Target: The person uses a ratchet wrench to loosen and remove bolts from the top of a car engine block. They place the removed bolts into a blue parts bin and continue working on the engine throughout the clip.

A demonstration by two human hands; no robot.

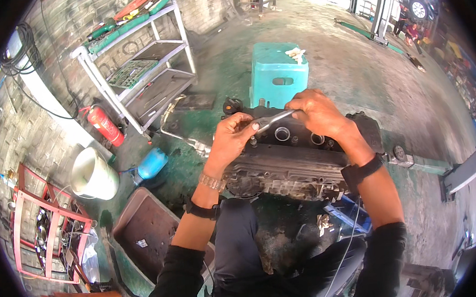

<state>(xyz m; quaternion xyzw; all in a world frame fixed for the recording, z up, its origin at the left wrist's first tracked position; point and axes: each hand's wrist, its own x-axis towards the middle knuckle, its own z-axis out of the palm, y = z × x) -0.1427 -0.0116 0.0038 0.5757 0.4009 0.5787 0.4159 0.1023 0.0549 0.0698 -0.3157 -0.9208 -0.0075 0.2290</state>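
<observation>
Both of my hands are over a dark, greasy engine (298,155) on the floor in front of me. Between them runs a slim silver wrench-like tool (274,120), tilted up toward the right. My left hand (234,135) pinches its lower left end between thumb and fingers. Closed around its right end is my right hand (320,112), which hides that end. Below the tool, round openings (282,134) show in the engine's top cover. A black round cap (232,106) sits at the engine's far left corner.
A teal stool (279,72) stands just beyond the engine. At left are a tool shelf (159,58), a red fire extinguisher (105,125), a white bucket (94,173) and a blue container (153,163). A brown tub (138,214) lies by my left arm; a lift arm (432,164) is at right.
</observation>
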